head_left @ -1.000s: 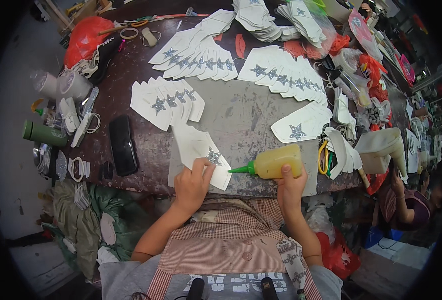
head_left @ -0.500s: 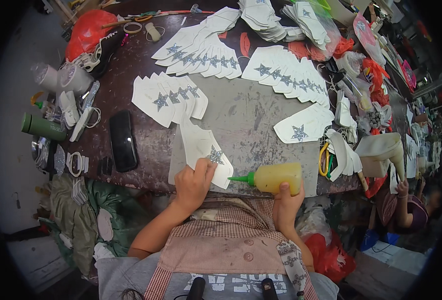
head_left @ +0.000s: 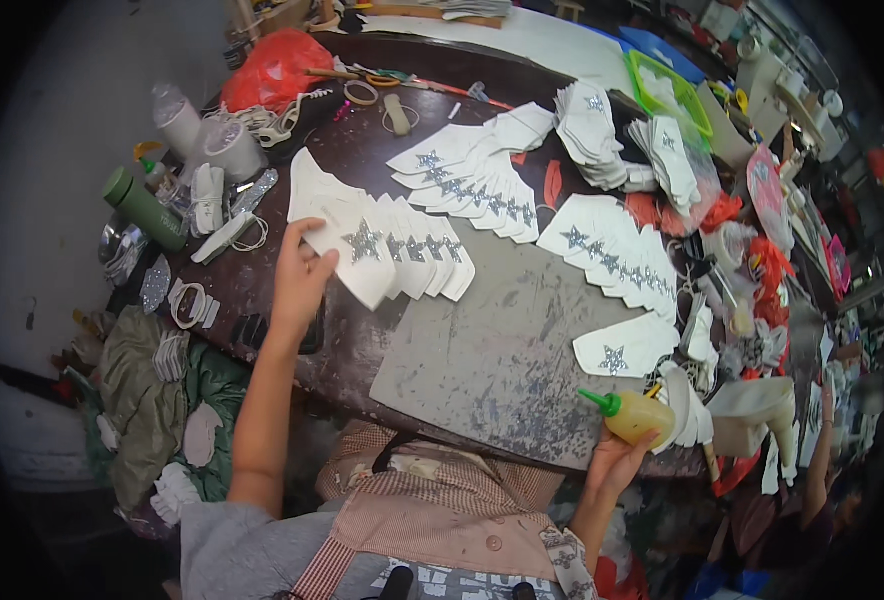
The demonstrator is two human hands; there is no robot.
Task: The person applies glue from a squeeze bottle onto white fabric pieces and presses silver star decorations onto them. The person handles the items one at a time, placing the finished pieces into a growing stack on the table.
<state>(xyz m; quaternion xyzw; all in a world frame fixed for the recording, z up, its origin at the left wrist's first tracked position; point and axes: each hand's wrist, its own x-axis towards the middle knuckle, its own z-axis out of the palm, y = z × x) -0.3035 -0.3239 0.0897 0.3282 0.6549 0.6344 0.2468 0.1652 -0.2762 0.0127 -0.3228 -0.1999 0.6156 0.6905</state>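
Head view: head-worn left fisheye, close above apron (head_left: 432,512), facing down and forward across worktable (head_left: 267,285); wide coverage.

Moderate, diffuse light on the table (head_left: 347,380), white pieces (head_left: 652,340) bright, dark shadow beneath the table edge, dim right-hand background, fisheye curvature toward the rim, black corner vignetting, soft focus, fine detail smeared

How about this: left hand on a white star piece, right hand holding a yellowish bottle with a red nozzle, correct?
No: the nozzle is green, not red, as the head view shows. Your left hand is on the white star piece, and your right hand holds the yellowish bottle.
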